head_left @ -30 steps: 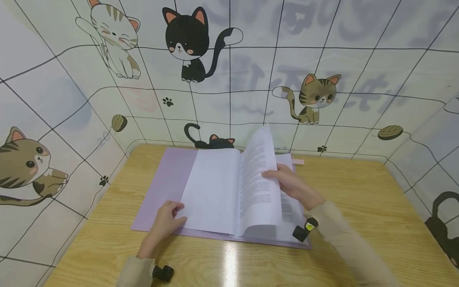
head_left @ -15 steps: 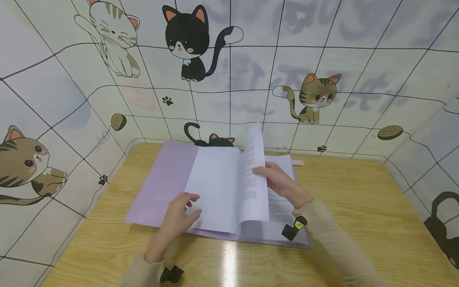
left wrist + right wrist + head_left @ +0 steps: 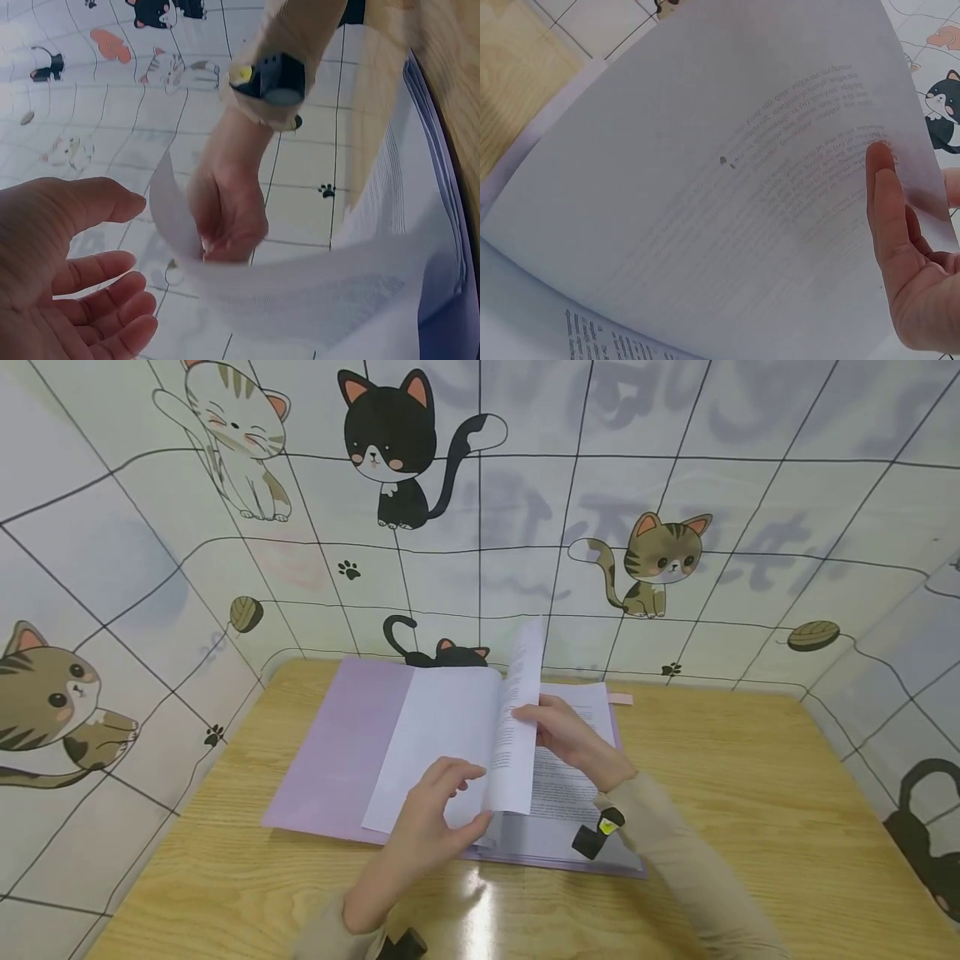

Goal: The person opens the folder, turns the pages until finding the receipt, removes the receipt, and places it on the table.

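Note:
A purple folder (image 3: 322, 760) of printed paper sheets lies spread on the table. My right hand (image 3: 573, 735) pinches one printed page (image 3: 516, 727) by its outer edge and holds it upright, bowed, near the middle of the folder. In the right wrist view the fingers (image 3: 889, 202) lie against the page, with faint print showing on it. My left hand (image 3: 435, 814) hovers above the white left-hand sheet (image 3: 420, 718), its thumb and fingers parted and holding nothing. The left wrist view shows this hand (image 3: 82, 277) facing the raised page, apart from it.
The wooden table (image 3: 750, 793) extends around the folder. Behind it rises a wall covering (image 3: 525, 527) printed with cats and grid lines. A pink tab (image 3: 621, 699) sticks out at the folder's upper right. Each wrist wears a small black camera (image 3: 592, 839).
My right hand has brought the page leftward, more upright. My left hand has let go of the left sheet's edge and moved right, towards the raised page.

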Available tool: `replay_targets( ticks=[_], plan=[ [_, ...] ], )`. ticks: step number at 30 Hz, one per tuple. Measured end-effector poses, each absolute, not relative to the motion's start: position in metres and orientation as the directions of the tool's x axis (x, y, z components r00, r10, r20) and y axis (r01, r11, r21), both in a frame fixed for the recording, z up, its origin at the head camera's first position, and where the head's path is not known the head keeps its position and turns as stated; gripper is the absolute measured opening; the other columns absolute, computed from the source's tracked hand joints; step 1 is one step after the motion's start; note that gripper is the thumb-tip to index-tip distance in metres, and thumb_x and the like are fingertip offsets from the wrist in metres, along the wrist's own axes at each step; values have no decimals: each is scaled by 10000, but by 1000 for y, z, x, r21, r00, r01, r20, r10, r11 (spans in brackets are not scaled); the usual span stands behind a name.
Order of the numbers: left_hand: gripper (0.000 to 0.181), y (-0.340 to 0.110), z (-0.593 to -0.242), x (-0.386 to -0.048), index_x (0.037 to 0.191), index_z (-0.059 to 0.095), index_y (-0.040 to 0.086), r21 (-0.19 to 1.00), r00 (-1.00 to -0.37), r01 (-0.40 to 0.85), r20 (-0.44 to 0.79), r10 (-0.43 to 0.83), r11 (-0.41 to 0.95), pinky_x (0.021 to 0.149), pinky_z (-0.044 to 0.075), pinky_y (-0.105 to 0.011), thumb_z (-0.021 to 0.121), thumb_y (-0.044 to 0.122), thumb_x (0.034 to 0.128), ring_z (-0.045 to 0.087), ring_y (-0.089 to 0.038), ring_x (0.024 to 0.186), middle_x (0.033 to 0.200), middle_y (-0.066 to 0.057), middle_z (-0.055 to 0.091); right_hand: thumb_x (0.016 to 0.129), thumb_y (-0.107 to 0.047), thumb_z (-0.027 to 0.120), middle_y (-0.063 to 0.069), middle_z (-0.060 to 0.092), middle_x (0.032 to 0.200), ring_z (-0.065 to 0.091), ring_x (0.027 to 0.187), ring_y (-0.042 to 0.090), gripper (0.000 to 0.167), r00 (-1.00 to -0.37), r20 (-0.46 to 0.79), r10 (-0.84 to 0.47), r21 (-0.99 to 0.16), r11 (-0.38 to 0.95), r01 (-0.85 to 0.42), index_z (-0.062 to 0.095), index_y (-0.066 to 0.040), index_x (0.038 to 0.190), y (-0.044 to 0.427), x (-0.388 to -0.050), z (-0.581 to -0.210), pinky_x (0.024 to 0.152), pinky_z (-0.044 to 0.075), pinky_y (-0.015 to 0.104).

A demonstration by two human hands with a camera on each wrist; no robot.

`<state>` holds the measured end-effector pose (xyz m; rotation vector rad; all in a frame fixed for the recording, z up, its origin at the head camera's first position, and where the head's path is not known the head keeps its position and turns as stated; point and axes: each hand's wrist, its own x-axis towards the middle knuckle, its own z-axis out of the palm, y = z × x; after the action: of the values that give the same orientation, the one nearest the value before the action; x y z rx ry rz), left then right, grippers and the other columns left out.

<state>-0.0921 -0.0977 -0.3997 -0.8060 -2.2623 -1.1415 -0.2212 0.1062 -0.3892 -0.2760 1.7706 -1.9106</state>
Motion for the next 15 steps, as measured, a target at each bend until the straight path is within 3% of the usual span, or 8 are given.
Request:
replay_targets(
  ticks=[6,10,15],
  plan=[
    [555,-84,-392,-85,1108,569,32,491,-684,710,651,329,504,801,507,-300,827,68,618,516,-236,1035,1118,-96,523,911,-105,491,219,527,1208,622,912,166,542,-845,-179,-504,-976,-20,218,310,90,1384,98,-221,-389,770,520,289],
    [541,-77,-392,-85,1092,560,22,441,-656,726,673,341,527,799,503,-259,807,30,611,507,-236,1038,1116,-100,517,908,-95,492,123,576,1135,625,922,169,521,-842,-174,-510,-976,-28,218,333,75,1374,94,-220,-389,773,520,291],
    [500,-72,-395,-86,1049,573,11,399,-630,730,707,320,555,815,500,-238,740,-65,584,525,-235,1012,1073,-104,522,902,-97,490,202,555,1182,629,913,163,532,-839,-175,-515,-975,-29,221,328,92,1372,90,-219,-390,766,518,278]
  ],
)
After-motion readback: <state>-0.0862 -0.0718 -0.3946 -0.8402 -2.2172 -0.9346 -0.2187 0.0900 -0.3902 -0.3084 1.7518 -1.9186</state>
